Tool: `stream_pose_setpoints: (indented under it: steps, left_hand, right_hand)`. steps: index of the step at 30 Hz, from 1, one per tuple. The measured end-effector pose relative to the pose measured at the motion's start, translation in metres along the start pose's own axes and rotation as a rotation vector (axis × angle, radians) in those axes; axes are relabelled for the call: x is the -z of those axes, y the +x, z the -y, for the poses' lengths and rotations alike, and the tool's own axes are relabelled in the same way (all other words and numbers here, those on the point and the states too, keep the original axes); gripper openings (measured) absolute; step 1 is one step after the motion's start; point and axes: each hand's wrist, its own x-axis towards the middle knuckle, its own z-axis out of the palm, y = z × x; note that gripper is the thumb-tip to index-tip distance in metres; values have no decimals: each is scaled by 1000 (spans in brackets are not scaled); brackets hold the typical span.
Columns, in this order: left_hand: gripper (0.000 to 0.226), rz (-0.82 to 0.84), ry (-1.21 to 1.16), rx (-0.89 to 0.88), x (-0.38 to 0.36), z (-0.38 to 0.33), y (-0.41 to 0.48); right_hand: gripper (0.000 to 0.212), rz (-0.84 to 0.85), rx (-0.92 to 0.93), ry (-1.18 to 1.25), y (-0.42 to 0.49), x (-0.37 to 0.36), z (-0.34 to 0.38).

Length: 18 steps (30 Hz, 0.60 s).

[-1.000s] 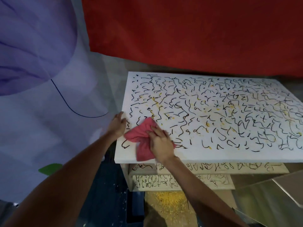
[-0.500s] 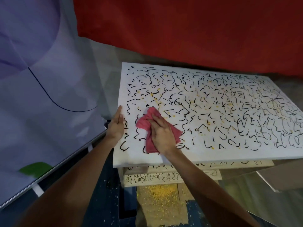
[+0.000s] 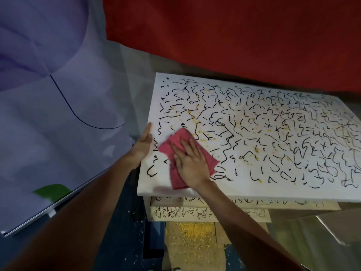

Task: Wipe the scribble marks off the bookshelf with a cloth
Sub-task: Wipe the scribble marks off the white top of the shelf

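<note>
The white bookshelf top (image 3: 273,184) is covered in black scribble marks (image 3: 254,124) and small yellow specks. A pink cloth (image 3: 176,145) lies on its near left corner. My right hand (image 3: 190,163) presses flat on the cloth with straight, spread fingers. My left hand (image 3: 142,145) rests flat against the shelf's left edge, fingers straight. A small patch near the front left corner, beside the cloth, has few marks. Lower shelf fronts (image 3: 195,212) under the top also carry scribbles.
A large pale lilac board (image 3: 48,124) with a dark curved line leans at the left. A red cloth backdrop (image 3: 234,36) hangs behind the shelf. Yellow crumbs (image 3: 189,235) lie on the floor below. A shiny sheet (image 3: 312,231) is at lower right.
My right hand with the cloth has slid a little right and forward on the corner and its fingers have flattened. The left hand has stayed on the left edge. The camera view shifted.
</note>
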Motion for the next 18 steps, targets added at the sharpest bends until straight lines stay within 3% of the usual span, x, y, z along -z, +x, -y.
stream_pose_setpoints:
  steps: [2,5,7,10,13,16,18]
  left_hand:
    - [47,-16,-13,20,0,1,0]
    - [48,-55,-40,5,-2,0,-1]
    - [48,-47,-49,4,-3,1,2]
    - [49,-9,-2,-7,-2,4,4]
    - [53,-31,-6,50,4,-6,18]
    - [54,-52,-95,117,13,-15,36]
    - [53,-36,-47,114,16,-18,50]
  right_hand:
    - [78,-80,-30,70,-7,5,-11]
    - [52,-122,122,-12,-26,5,-17]
    - [45,-105,211,-58,-38,-3,1]
    - [54,46,293,-65,-42,-19,39]
    - [71,86,282,-99,-8,-13,50]
    - [81,71,136,-72,19,-8,33]
    - [73,5,-8,-120,18,-12,31]
